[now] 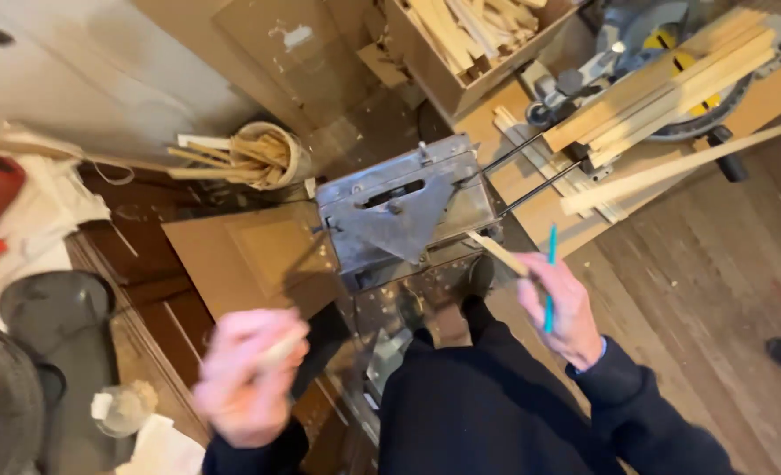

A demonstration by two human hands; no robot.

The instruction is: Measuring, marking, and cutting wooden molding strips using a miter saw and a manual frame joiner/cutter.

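Standing over the saw (403, 211), the right hand (562, 308) is gripping a stick (498, 253) and pen (550, 277); the blurred left hand (249, 374) is closing on another stick (280, 350), likely between cuts.

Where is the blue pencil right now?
In the head view the blue pencil is right of centre, held upright in the right hand along with a short wooden stick, just right of the metal saw table.
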